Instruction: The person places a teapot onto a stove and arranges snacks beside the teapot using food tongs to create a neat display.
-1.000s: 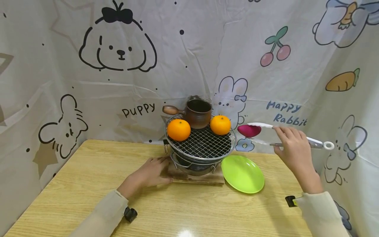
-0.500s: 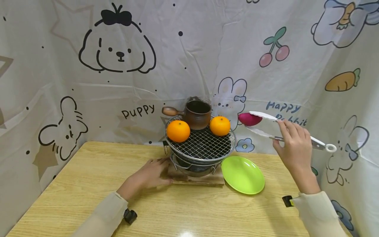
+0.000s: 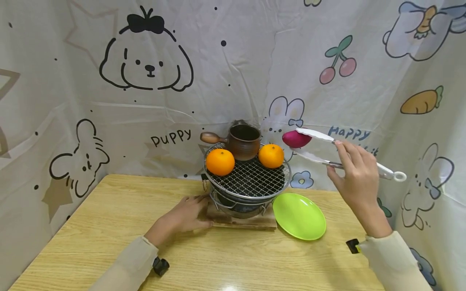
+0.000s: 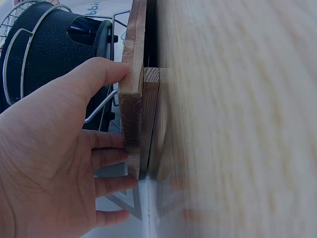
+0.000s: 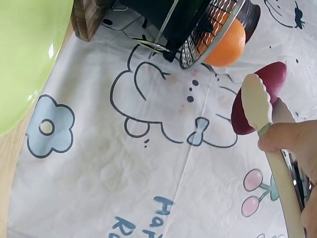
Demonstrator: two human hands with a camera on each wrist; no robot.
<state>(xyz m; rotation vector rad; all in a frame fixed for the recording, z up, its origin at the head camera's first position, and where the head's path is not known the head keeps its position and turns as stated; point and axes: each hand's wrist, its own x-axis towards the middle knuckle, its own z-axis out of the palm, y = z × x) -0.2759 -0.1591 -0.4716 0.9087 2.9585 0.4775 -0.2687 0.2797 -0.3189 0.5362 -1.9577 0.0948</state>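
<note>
Head view: right hand (image 3: 354, 173) grips white plastic tongs (image 3: 342, 155), fingers curled round both arms; tongs pinch dark red oval fruit (image 3: 296, 139) in air, just right of round wire grill (image 3: 247, 176), level with right orange (image 3: 271, 155). Left hand (image 3: 183, 214) rests flat against wooden base board (image 3: 242, 220). Green plate (image 3: 299, 216) below tongs, open air between. Since earlier frames: fruit higher, nearer grill.

Left wrist: fingers straight, thumb (image 4: 94, 74) on board edge (image 4: 132, 89).

Right wrist: fingertip (image 5: 287, 139) presses tong arm (image 5: 257, 101); fruit (image 5: 265, 82) beside orange (image 5: 229, 42).
</note>
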